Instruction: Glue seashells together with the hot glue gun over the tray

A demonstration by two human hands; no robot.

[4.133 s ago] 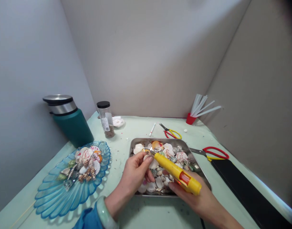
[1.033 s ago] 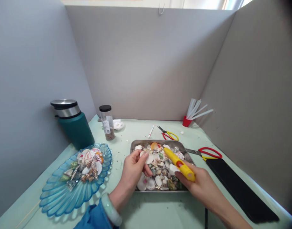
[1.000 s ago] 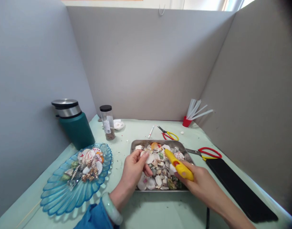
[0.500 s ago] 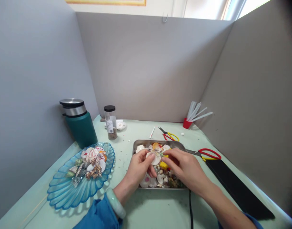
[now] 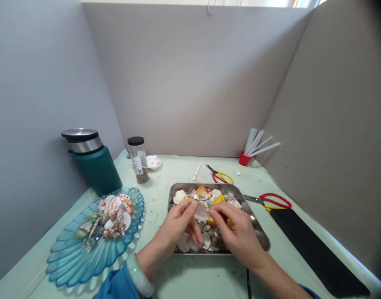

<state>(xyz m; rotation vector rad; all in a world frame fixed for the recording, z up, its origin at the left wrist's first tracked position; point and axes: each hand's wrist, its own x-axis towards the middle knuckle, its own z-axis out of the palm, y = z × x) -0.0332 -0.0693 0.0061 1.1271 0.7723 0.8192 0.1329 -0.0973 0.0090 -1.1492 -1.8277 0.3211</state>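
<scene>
Between my two hands is a pale seashell (image 5: pixel 201 213), held over a metal tray (image 5: pixel 261 236) of mixed shells. My left hand (image 5: pixel 181 221) pinches its left edge between thumb and fingers. On the other edge, my right hand (image 5: pixel 235 228) closes thumb and forefinger. Inside the tray lie white, orange and small brown shells, along with yellow pieces (image 5: pixel 219 199). A blue scalloped glass plate (image 5: pixel 84 263) stands to the left, bearing a heap of shells (image 5: pixel 116 211). The tray's middle is partly hidden behind my hands.
A green flask (image 5: pixel 97 170) and a clear jar (image 5: pixel 138 160) stand at back left. Behind the tray lie a marker (image 5: pixel 197 172) and small scissors (image 5: pixel 221 176). To the right are larger scissors (image 5: pixel 273 201), a black slab (image 5: pixel 315 249) and a red cup of white sticks (image 5: pixel 245 158).
My right thumb and fingers have closed onto the shell's right edge; they were apart from it before. The view has tipped downward slightly, and my left hand keeps its pinch.
</scene>
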